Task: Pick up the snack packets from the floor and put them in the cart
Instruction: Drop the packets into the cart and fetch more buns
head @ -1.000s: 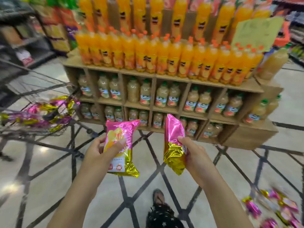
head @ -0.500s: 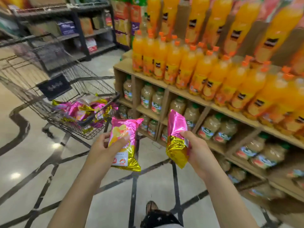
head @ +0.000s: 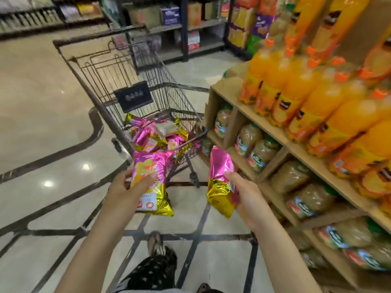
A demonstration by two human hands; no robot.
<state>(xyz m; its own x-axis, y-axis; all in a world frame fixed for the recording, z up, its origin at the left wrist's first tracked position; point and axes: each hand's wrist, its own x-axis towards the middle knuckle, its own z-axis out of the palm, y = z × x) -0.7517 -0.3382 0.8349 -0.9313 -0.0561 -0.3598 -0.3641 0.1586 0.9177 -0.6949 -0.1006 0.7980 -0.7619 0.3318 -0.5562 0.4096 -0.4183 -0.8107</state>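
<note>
My left hand (head: 124,189) grips a pink and gold snack packet (head: 149,176) by its left side, face towards me. A second pink and gold snack packet (head: 220,178), seen edge-on, is held in my right hand (head: 247,197). Both packets hang just in front of the near end of the wire shopping cart (head: 101,66), which stands ahead of me. Several more pink and gold packets (head: 156,136) lie heaped in the cart's basket.
A wooden display shelf (head: 264,127) of orange drink bottles and green-capped jars runs along the right, close to the cart. Dark store shelving (head: 184,28) stands behind the cart. Pale tiled floor with dark lines spreads to the left. My foot (head: 155,242) shows below.
The view has swung left, so the cart now stands straight ahead and nearer. Both hands still hold their packets and have come closer to the cart's near end.
</note>
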